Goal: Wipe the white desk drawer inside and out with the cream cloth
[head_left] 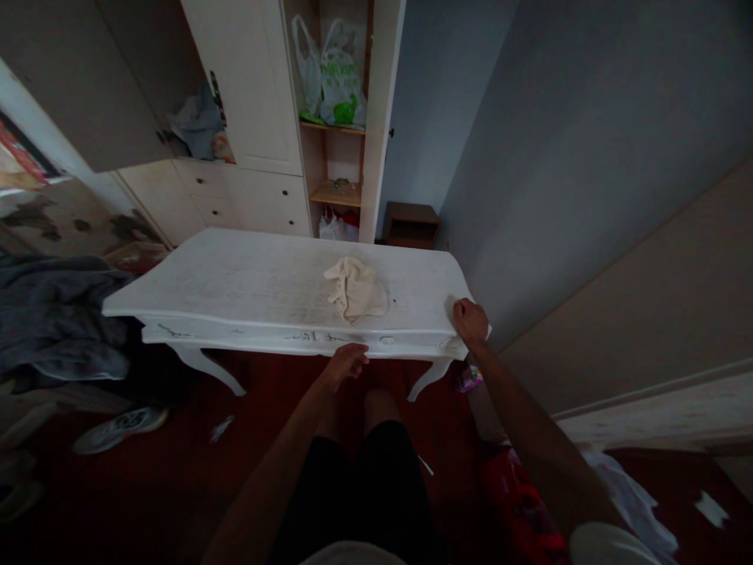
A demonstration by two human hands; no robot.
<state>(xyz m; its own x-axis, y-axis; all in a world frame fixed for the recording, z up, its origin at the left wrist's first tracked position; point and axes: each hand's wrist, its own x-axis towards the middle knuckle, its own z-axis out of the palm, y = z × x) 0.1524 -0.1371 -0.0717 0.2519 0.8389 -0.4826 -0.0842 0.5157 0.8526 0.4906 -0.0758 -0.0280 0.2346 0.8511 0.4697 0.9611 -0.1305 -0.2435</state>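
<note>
A cream cloth (360, 292) lies crumpled on top of the white table (264, 271), a little right of its middle. My left hand (347, 366) is at the table's front edge, just below the cloth. Its fingers are loosely bent and partly apart, with nothing visible in them. At the table's right end, my right hand (471, 322) rests on the corner, closed in a fist. Whatever it may hold is hidden by the fingers. A small dark speck (394, 300) sits on the tabletop beside the cloth.
Behind the table stands a white wardrobe (259, 94) with open doors and plastic bags (341, 82) on its shelves. Grey clothing (59, 322) is heaped at the left, near a shoe (121, 429). A grey wall (558, 157) borders the right; a red item (521, 502) lies below.
</note>
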